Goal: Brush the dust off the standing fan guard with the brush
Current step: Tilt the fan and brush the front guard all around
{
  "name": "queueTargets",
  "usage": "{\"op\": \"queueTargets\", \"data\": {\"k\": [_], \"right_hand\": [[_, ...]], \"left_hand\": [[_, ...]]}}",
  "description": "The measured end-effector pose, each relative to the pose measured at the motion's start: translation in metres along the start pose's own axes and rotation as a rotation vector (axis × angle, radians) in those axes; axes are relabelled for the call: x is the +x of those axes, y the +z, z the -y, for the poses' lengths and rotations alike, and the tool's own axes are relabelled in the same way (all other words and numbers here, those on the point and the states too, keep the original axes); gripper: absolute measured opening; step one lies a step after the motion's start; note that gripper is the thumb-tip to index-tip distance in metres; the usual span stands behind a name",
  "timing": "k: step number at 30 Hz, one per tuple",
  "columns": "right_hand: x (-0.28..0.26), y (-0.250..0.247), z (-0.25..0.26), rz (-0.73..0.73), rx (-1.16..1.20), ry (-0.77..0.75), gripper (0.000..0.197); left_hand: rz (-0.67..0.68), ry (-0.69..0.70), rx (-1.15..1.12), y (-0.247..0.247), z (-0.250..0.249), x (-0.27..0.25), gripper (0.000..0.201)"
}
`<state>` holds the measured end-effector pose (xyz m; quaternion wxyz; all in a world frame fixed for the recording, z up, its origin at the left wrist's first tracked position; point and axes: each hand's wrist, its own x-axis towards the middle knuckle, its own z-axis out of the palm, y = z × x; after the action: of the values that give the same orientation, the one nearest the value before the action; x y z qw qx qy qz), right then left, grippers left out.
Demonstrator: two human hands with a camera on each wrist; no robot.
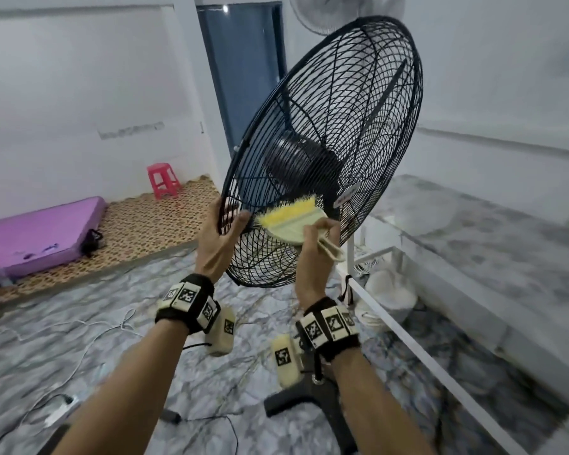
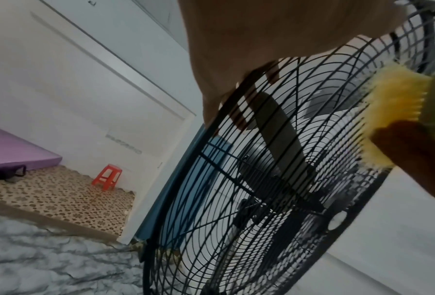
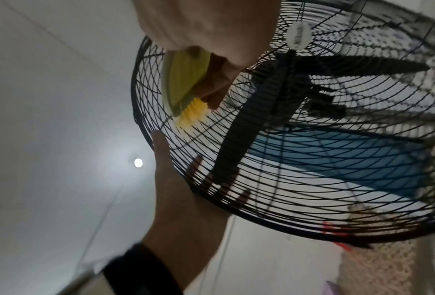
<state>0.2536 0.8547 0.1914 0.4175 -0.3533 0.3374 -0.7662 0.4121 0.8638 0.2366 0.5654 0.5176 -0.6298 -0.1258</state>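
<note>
The fan guard stands tilted on its floor stand. The left hand curls its fingers around the rim, likely steadying it, while the right hand grips the brush, bristles against the wires.

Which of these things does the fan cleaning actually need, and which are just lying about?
In use:
black wire fan guard
pale green brush with yellow bristles, held by right hand
left hand, gripping the guard's rim

Lying about:
red plastic stool
purple mattress
white floor cable
</note>
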Motion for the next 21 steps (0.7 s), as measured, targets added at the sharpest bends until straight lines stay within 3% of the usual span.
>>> {"op": "queueTargets", "data": {"k": [2, 6, 12, 17, 21], "right_hand": [[-0.004, 0.001, -0.01, -0.017, -0.066, 0.004, 0.01], [-0.021, -0.013, -0.027, 0.059, -0.22, 0.13, 0.01], [0.002, 0.002, -0.006, -0.022, -0.081, -0.05, 0.008], [-0.004, -0.017, -0.018, 0.134, -0.28, 0.086, 0.012], [0.024, -0.011, 0.013, 0.049, -0.116, -0.109, 0.011]], "left_hand": [[0.034, -0.004, 0.036, -0.002, 0.0, 0.003, 0.124], [0.029, -0.015, 0.043, -0.003, 0.002, 0.01, 0.103], [-0.034, -0.014, 0.059, 0.008, 0.016, 0.01, 0.102], [-0.103, -0.018, 0.076, 0.008, 0.017, 0.011, 0.104], [-0.115, -0.027, 0.083, 0.013, 0.025, 0.007, 0.105]]}}
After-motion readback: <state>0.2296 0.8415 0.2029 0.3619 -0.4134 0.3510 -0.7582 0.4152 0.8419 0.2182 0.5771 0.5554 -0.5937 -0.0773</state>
